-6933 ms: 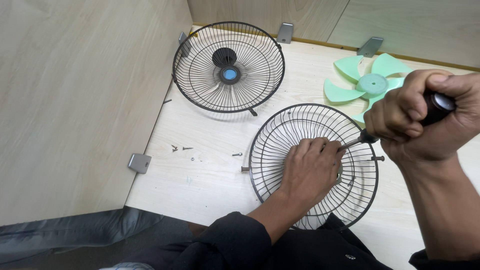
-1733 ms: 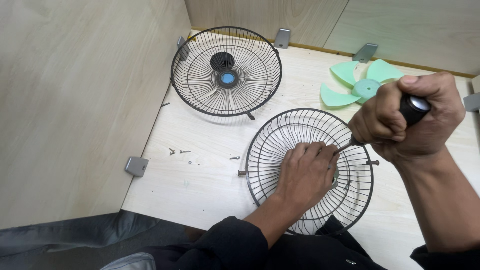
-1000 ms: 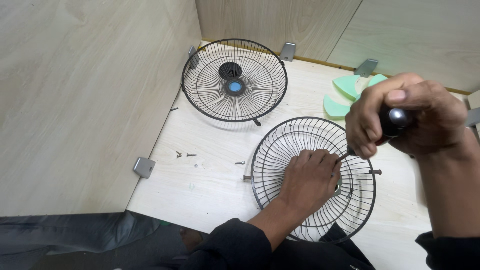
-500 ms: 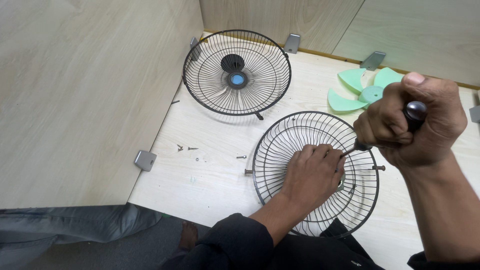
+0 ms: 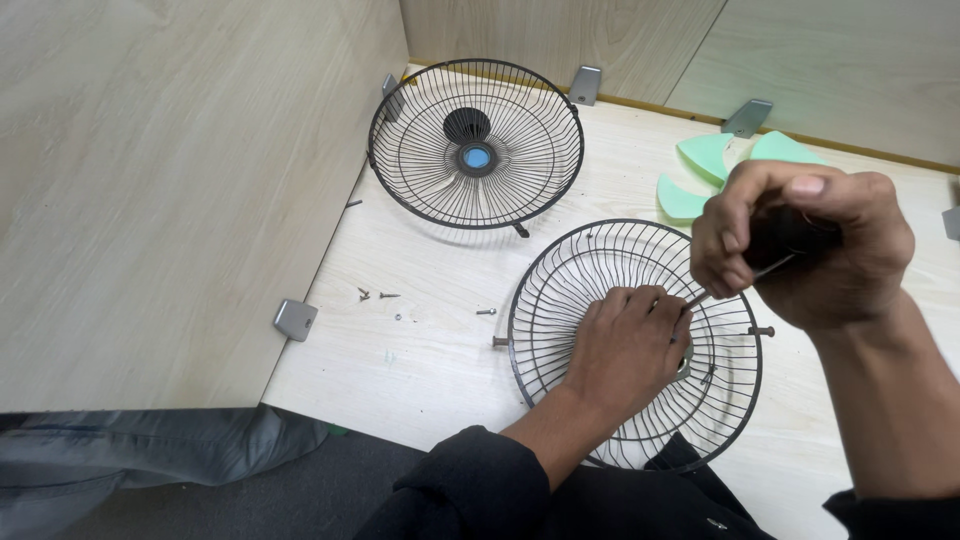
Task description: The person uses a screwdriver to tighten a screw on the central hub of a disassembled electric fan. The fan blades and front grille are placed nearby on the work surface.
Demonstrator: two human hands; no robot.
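Your left hand [image 5: 630,345] lies palm down inside the near fan guard [image 5: 560,300], fingers loosely curled and pressed on the wires near the hub, forearm coming up from the bottom edge in a black sleeve. Whether it pinches anything underneath, can't tell.

Your right hand [image 5: 800,250] is raised over the guard's right side, wrist bent, fist wrapped tight round the dark handle of a screwdriver [image 5: 760,268]. The thin metal shaft slants down-left and its tip ends right at your left fingertips [image 5: 660,300].

The near guard is a round, shallow dish of thin black wire, spokes radiating to a rim, sitting open side up on the pale wood-grain worktop [image 5: 430,350] at its front edge. A short bolt sticks out at each side of the rim.

The second guard [image 5: 476,145], same black wire, with a blue centre cap, sits well apart toward the back-left corner. Mint-green plastic fan blade [image 5: 700,165] lies at the back right, partly hidden by your right hand. Small loose screws [image 5: 372,295] lie scattered left of the near guard. Grey metal brackets [image 5: 295,318] join the plain wood panels.
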